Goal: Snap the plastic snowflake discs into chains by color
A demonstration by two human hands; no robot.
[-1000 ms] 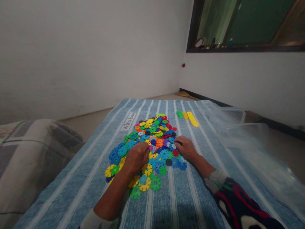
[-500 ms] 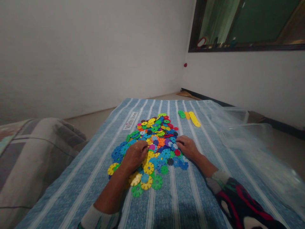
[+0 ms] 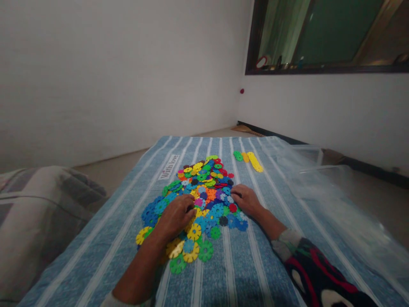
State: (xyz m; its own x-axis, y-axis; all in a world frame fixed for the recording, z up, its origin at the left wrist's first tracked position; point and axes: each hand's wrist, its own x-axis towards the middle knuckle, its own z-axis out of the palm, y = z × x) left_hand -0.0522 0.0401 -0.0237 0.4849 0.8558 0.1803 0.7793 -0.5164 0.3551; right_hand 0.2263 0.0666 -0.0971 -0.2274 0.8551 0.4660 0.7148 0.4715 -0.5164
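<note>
Brightly heaped: notched discs on striped cloth

The left hand is over the heap's left side, thumb and forefinger slightly parted; whether it has a disc, I cannot tell. The right hand meets the right edge, fingers bent, its grip unclear. Beyond lie green, orange and yellow pieces.

"With love" in dark letters on white patch; patch on blue striped cloth.
</note>
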